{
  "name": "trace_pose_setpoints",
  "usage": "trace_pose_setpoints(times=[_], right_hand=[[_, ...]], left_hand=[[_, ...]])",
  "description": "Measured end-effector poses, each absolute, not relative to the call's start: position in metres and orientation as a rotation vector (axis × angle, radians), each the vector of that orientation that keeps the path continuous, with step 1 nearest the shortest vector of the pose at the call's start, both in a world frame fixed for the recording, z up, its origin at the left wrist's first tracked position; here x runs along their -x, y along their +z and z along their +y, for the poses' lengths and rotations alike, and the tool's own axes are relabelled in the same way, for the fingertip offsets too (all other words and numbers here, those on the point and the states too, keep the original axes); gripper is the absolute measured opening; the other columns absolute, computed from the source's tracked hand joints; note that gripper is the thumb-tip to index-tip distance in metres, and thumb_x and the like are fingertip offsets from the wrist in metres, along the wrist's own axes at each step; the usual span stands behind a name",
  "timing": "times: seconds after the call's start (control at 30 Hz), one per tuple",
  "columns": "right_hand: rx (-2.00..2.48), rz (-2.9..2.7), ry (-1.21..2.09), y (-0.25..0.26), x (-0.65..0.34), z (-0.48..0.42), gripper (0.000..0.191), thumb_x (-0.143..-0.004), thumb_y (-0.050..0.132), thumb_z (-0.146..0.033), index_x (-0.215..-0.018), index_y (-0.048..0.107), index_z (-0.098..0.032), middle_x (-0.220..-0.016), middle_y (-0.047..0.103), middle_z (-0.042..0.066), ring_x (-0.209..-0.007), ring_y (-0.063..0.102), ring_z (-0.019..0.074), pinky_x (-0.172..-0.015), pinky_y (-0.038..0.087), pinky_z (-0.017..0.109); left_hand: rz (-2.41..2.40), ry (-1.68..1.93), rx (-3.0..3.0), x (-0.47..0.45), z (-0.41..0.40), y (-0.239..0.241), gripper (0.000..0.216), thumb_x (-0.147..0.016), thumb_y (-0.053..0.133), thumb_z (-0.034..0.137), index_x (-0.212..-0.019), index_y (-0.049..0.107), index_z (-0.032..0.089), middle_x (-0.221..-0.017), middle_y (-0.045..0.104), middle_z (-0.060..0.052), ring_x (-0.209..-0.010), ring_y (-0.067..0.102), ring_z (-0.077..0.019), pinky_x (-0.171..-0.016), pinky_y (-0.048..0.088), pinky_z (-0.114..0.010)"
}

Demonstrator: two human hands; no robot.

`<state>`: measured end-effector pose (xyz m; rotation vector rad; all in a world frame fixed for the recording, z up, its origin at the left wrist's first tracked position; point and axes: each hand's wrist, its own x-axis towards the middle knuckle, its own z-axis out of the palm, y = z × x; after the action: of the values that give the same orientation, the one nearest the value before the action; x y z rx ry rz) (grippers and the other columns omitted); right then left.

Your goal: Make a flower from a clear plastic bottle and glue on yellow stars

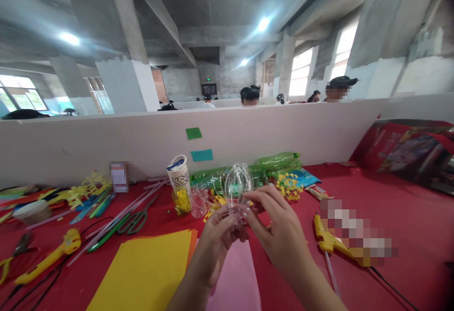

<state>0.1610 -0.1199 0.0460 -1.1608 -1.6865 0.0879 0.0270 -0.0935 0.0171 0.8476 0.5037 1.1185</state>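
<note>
At twelve o'clock, above the table [407, 193], the left hand [223, 228] and right hand [273, 214] pinch a clear plastic piece [239, 185] at its six-o'clock end, so uneven squeezing could bend it.

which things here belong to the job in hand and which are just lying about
Apparently in the job:
clear ribbed plastic piece
left hand, holding it
right hand, fingers close against it

Lying about, in neither hand:
yellow paper
scissors
white cup
green bottles
glue gun at right
</note>
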Motion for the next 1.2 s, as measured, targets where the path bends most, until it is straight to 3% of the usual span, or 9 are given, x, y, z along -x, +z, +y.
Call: trace_pose_setpoints(times=[0.33,0.57,0.77,0.87,0.97,1.0,1.07,1.13,1.2], right_hand=[[1.229,-1.654,0.12,0.05,-0.162,-0.122,0.016,-0.086,0.052,-0.02,-0.101,0.057,-0.022,-0.099,0.053,0.004,-0.081,0.056,0.0151,-0.074,0.047,0.03],[1.17,-1.61,0.182,0.05,-0.162,-0.123,0.003,-0.085,0.053,-0.018,-0.085,0.054,-0.021,-0.087,0.054,0.001,-0.074,0.053,0.0135,-0.067,0.045,0.027],[1.15,-1.542,0.375,0.053,-0.162,-0.122,0.012,-0.087,0.051,-0.021,-0.075,0.052,-0.021,-0.076,0.056,0.0,-0.069,0.056,0.0132,-0.064,0.046,0.026],[1.1,-1.43,0.444,0.049,-0.159,-0.12,0.007,-0.085,0.053,-0.02,-0.092,0.052,-0.023,-0.077,0.059,-0.002,-0.068,0.059,0.0124,-0.064,0.048,0.025],[1.002,-1.307,0.427,0.044,-0.156,-0.119,0.05,-0.083,0.055,-0.017,-0.127,0.033,-0.027,-0.078,0.059,-0.005,-0.069,0.059,0.0126,-0.068,0.05,0.027],[0.984,-1.295,0.402,0.043,-0.155,-0.118,0.056,-0.084,0.054,-0.016,-0.132,0.027,-0.027,-0.077,0.059,-0.005,-0.07,0.059,0.0126,-0.07,0.05,0.028],[1.004,-1.359,0.319,0.042,-0.155,-0.118,0.043,-0.085,0.052,-0.016,-0.125,0.039,-0.027,-0.078,0.059,-0.004,-0.071,0.059,0.0127,-0.071,0.049,0.028],[1.068,-1.464,0.239,0.042,-0.157,-0.118,0.018,-0.086,0.051,-0.016,-0.102,0.055,-0.025,-0.081,0.06,-0.001,-0.074,0.059,0.013,-0.07,0.048,0.027],[1.122,-1.514,0.225,0.044,-0.159,-0.117,0.009,-0.087,0.052,-0.018,-0.089,0.059,-0.023,-0.083,0.061,0.0,-0.076,0.059,0.0136,-0.069,0.048,0.027]], left_hand=[[0.526,1.099,-0.849,-0.029,-0.095,0.021,0.002,-0.075,0.064,0.017,-0.077,0.064,0.015,-0.062,0.055,0.001,-0.056,0.049,-0.0099,-0.056,0.04,-0.025],[0.482,1.078,-0.865,-0.03,-0.093,0.018,0.007,-0.081,0.057,0.016,-0.083,0.063,0.014,-0.072,0.059,-0.001,-0.06,0.05,-0.0102,-0.059,0.04,-0.025],[0.484,1.03,-0.854,-0.029,-0.097,0.022,0.008,-0.081,0.058,0.018,-0.083,0.064,0.013,-0.072,0.059,-0.001,-0.059,0.05,-0.0093,-0.058,0.039,-0.024],[0.504,1.029,-0.838,-0.029,-0.098,0.022,0.008,-0.08,0.06,0.019,-0.084,0.065,0.014,-0.073,0.06,-0.001,-0.058,0.05,-0.0092,-0.058,0.039,-0.024],[0.524,1.032,-0.834,-0.03,-0.097,0.021,0.01,-0.08,0.06,0.02,-0.087,0.065,0.014,-0.072,0.059,-0.001,-0.057,0.05,-0.0092,-0.057,0.04,-0.024],[0.529,1.036,-0.838,-0.03,-0.097,0.02,0.011,-0.08,0.061,0.02,-0.088,0.065,0.014,-0.071,0.059,0.0,-0.057,0.05,-0.0093,-0.057,0.04,-0.024],[0.541,1.06,-0.846,-0.03,-0.097,0.019,0.011,-0.08,0.061,0.02,-0.089,0.065,0.014,-0.069,0.058,0.0,-0.057,0.05,-0.0093,-0.057,0.04,-0.024],[0.553,1.093,-0.854,-0.031,-0.096,0.018,0.01,-0.079,0.061,0.02,-0.088,0.064,0.014,-0.07,0.058,0.0,-0.058,0.05,-0.0093,-0.058,0.04,-0.024],[0.564,1.125,-0.867,-0.031,-0.095,0.017,0.011,-0.079,0.062,0.02,-0.088,0.064,0.014,-0.072,0.059,-0.001,-0.058,0.051,-0.0096,-0.059,0.041,-0.024]])
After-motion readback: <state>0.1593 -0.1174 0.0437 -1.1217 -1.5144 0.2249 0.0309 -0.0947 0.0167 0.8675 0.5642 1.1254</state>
